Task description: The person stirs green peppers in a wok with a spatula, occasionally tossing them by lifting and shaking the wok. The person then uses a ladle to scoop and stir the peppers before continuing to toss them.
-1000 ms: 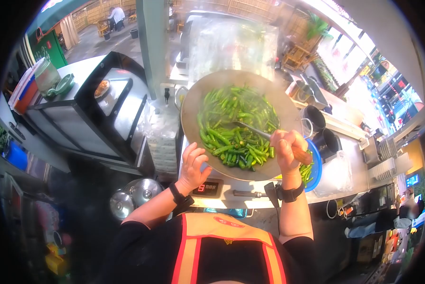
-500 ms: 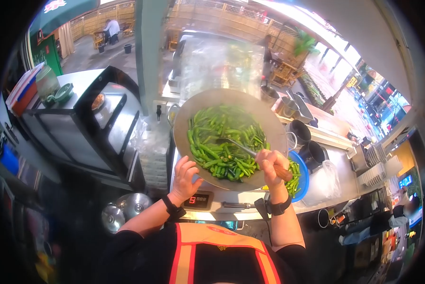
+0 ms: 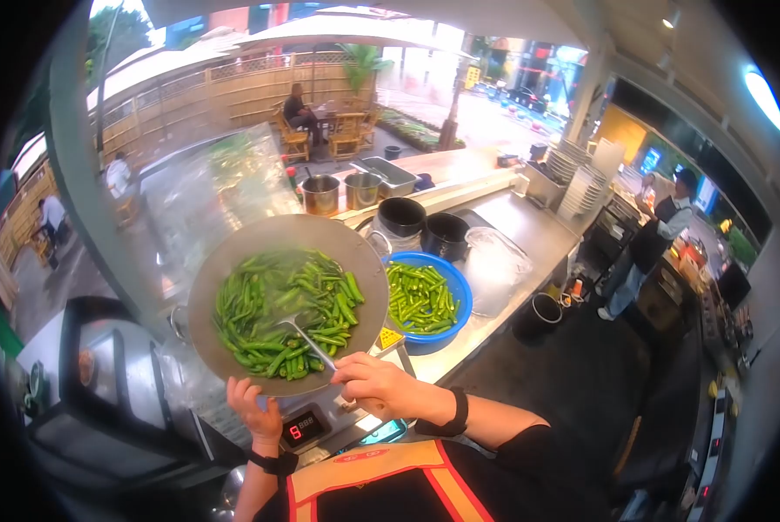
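Observation:
Long green peppers [image 3: 264, 283] fill a large wok [image 3: 207, 348], with faint steam above them. My right hand [image 3: 374, 383] is closed around the handle of a wok spatula [image 3: 316, 348], whose metal end dips among the peppers. At the wok's near left edge is my left hand [image 3: 255, 413], fingers apart and fingertips right at the rim. To the right of the wok stands a blue basin [image 3: 466, 304] holding more green peppers [image 3: 420, 300]. Below the wok a red digit glows on the cooker's display [image 3: 305, 427].
Two black pots [image 3: 403, 216] stand behind the basin, near a clear plastic bag [image 3: 499, 261]. Metal containers [image 3: 321, 196] line the back ledge. A dark-topped cabinet [image 3: 103, 383] is at left. Another person [image 3: 655, 235] stands farther right.
My view has swung right, bringing the basin and the other person into fuller view. The spatula remains in my right hand among the peppers; my left hand stays by the rim.

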Tool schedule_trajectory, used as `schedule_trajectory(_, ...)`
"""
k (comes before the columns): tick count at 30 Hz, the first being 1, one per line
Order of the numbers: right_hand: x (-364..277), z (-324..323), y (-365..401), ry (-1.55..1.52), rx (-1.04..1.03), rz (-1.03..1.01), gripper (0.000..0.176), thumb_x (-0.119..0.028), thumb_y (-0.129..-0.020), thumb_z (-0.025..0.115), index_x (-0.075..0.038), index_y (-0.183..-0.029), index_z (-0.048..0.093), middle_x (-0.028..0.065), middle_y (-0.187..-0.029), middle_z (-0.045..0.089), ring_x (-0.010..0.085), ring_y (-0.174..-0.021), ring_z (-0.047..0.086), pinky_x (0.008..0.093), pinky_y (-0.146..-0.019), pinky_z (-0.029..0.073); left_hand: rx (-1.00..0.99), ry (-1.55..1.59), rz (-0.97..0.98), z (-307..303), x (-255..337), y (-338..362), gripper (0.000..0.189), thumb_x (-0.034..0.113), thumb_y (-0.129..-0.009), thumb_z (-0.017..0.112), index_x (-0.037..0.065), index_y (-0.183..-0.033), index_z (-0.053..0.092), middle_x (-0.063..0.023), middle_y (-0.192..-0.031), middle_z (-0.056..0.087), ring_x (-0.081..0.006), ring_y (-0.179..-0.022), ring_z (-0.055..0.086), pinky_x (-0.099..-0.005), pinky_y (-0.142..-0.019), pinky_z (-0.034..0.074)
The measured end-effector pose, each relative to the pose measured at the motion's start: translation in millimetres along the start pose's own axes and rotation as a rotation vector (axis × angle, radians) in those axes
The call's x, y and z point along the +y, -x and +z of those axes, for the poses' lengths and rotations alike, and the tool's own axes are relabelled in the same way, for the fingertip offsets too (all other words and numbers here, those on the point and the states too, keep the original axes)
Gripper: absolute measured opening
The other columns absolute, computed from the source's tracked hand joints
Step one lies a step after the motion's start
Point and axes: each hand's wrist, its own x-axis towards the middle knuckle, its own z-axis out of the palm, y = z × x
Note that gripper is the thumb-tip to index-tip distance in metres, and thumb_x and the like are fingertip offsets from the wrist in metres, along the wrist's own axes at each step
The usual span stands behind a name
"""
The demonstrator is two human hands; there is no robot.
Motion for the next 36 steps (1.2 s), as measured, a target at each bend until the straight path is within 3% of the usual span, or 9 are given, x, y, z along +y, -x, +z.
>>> schedule_trajectory(7,-27.9,-62.6,-8.7,0.086,0.366,-0.155,0.014,0.002,-0.073,0.068,-0.003,-0.084,0.061,0.0102,-0.091,0.066,0.0354,-0.095,0.065,0.0390,-0.078,0.054,0.029,-0.006,0.004,5.8,-5.5,3.8,0.025,0.019,-0.083,0.059,0.005,-0.103,0.052,-0.0165,-0.119,0.052,-0.0455,-0.126,0.040,-0.0553,-0.105,0.030)
schedule_trajectory(13,23.6,-95.1,-25.2,0.220,0.577,0.027,0.024,0.009,-0.067,0.067,-0.004,-0.087,0.061,0.0097,-0.096,0.066,0.0285,-0.096,0.065,0.0359,-0.085,0.052,0.028,-0.016,0.036,4.2,-3.9,0.7,0.030,0.031,-0.093,0.053,0.004,-0.104,0.053,-0.0162,-0.120,0.052,-0.0452,-0.126,0.040,-0.0551,-0.105,0.030)
schedule_trajectory(17,79.9,-115.0,-39.4,0.162,0.716,0.134,0.023,0.005,-0.070,0.068,-0.006,-0.090,0.064,0.0064,-0.088,0.067,0.0184,-0.085,0.064,0.0317,-0.077,0.051,0.033,0.018,-0.009,4.3,0.4,-0.7,0.031,0.034,-0.093,0.055,0.005,-0.105,0.054,-0.0165,-0.120,0.053,-0.0445,-0.124,0.042,-0.0542,-0.105,0.031)
schedule_trajectory(20,120.1,-120.1,-51.7,-0.154,0.802,0.298,0.006,-0.006,-0.082,0.067,-0.005,-0.088,0.067,0.0022,-0.088,0.068,0.0113,-0.078,0.063,0.0275,-0.072,0.051,0.029,-0.020,-0.006,1.3,2.1,-2.8,0.030,0.033,-0.090,0.059,0.006,-0.104,0.055,-0.0161,-0.118,0.054,-0.0425,-0.122,0.044,-0.0535,-0.104,0.033)
schedule_trajectory(23,170.4,-111.4,-65.6,-0.593,0.910,0.567,0.009,-0.001,-0.080,0.065,-0.006,-0.087,0.061,0.0080,-0.096,0.067,0.0225,-0.089,0.067,0.0376,-0.081,0.055,0.004,-0.043,-0.024,-1.5,1.8,-3.6,0.031,0.022,-0.080,0.069,0.008,-0.103,0.055,-0.0148,-0.117,0.054,-0.0411,-0.122,0.045,-0.0527,-0.103,0.035)
schedule_trajectory(26,199.1,-92.1,-81.5,-0.781,0.900,0.732,0.013,0.003,-0.077,0.057,-0.009,-0.077,0.054,0.0072,-0.098,0.064,0.0294,-0.099,0.064,0.0472,-0.087,0.053,-0.001,-0.009,-0.038,-3.8,3.2,-5.4,0.035,0.018,-0.074,0.074,0.009,-0.102,0.055,-0.0134,-0.117,0.054,-0.0403,-0.122,0.044,-0.0511,-0.103,0.036)
schedule_trajectory(31,205.1,-69.7,-99.1,-0.917,0.696,0.736,0.014,0.005,-0.074,0.054,-0.008,-0.075,0.052,0.0062,-0.094,0.061,0.0291,-0.105,0.060,0.0509,-0.097,0.047,-0.010,-0.008,-0.067,-4.2,1.8,-3.2,0.036,0.022,-0.073,0.076,0.009,-0.101,0.056,-0.0118,-0.117,0.054,-0.0385,-0.124,0.043,-0.0508,-0.104,0.036)
schedule_trajectory(33,186.3,-62.9,-101.3,-0.871,0.594,0.539,0.014,0.008,-0.071,0.053,-0.006,-0.071,0.051,0.0109,-0.094,0.063,0.0292,-0.097,0.062,0.0436,-0.092,0.049,-0.020,0.005,-0.048,-4.0,1.8,-2.9,0.036,0.023,-0.074,0.075,0.009,-0.101,0.056,-0.0113,-0.117,0.054,-0.0380,-0.124,0.043,-0.0519,-0.105,0.036)
schedule_trajectory(36,143.6,-63.5,-98.2,-0.690,0.451,0.412,0.011,0.007,-0.069,0.055,-0.004,-0.071,0.052,0.0123,-0.091,0.062,0.0305,-0.103,0.060,0.0462,-0.101,0.043,-0.013,0.002,-0.055,-4.6,0.6,-2.1,0.035,0.026,-0.076,0.073,0.009,-0.101,0.056,-0.0112,-0.117,0.054,-0.0379,-0.124,0.043,-0.0533,-0.105,0.036)
